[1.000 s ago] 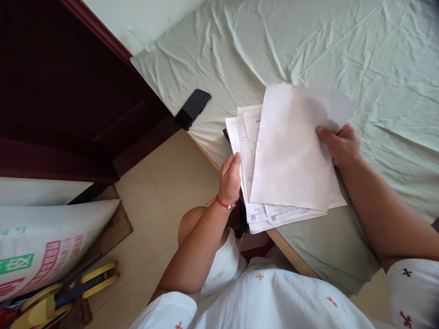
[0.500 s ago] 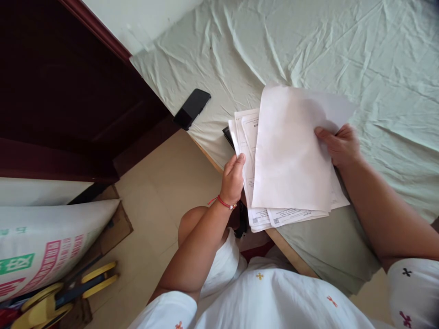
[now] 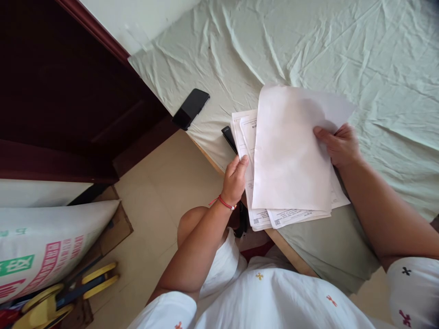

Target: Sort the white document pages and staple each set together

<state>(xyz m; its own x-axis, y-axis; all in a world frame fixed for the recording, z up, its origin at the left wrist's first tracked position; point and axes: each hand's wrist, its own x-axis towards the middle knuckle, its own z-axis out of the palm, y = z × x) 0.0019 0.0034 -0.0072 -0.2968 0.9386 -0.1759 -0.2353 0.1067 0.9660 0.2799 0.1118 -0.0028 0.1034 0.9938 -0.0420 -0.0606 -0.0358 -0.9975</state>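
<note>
Papers [image 3: 290, 155] over wrinkled pale-green sheet [image 3: 343, 55], phone [image 3: 190, 108] near dark headboard [image 3: 68, 82].

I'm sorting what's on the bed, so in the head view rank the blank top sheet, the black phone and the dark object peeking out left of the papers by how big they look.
1. blank top sheet, largest by far
2. black phone
3. dark object, smallest as seen, but the papers hide part of it, so its real size is unsure

White papers [image 3: 290, 151], pale green sheet [image 3: 343, 50], black phone [image 3: 190, 108], red bracelet [image 3: 224, 203].
</note>
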